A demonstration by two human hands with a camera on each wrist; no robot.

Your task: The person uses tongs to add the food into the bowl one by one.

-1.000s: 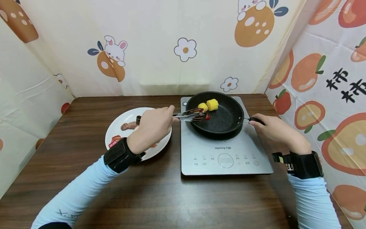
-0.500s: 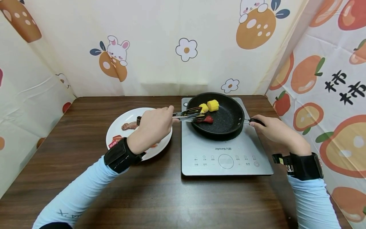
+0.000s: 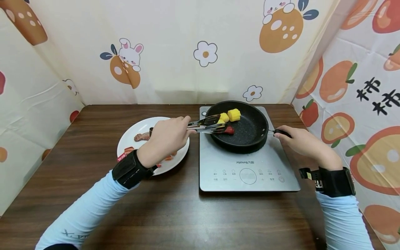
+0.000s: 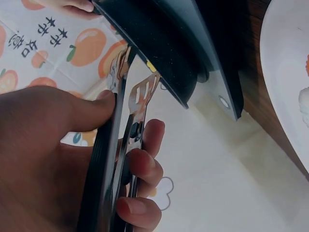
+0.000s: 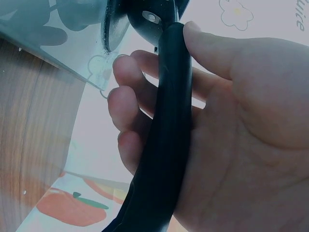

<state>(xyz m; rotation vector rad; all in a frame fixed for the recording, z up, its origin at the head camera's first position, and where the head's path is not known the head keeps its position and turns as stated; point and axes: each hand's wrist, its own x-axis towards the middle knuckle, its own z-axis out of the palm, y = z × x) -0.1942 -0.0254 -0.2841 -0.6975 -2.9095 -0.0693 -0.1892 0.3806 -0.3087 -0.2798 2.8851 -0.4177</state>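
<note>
Since a second ago the red piece of food [image 3: 229, 130] has come clear of the tongs [image 3: 207, 124] and now lies on the floor of the black frying pan [image 3: 250, 130], just beyond the tong tips, while the tong arms have opened a little over the pan's near-left rim. The left hand [image 3: 167, 137] keeps its grip curled round the tongs, thumb on one arm and fingers under the other, as the left wrist view shows; the right hand [image 3: 297, 140] has its fingers and thumb wrapped round the pan handle [image 5: 164, 135], steadying the pan on the induction cooker [image 3: 250, 166]. Judging by how things lie, three pieces are already in the pan: the red one and two yellow corn pieces [image 3: 229, 115] at the far-left side. Still on the white plate [image 3: 137, 132] to the left are a brown strip of meat [image 3: 142, 136] and a few reddish bits partly hidden by the left wrist, so the moving of food from plate to pan looks roughly half done. The cooker's front panel reads "Joyoung" followed by small characters too fine to read, above a row of touch icons. Large black characters, a repeated 柿, are printed on the orange-patterned curtain [image 3: 368, 90] to the right of the table [image 3: 175, 208].
</note>
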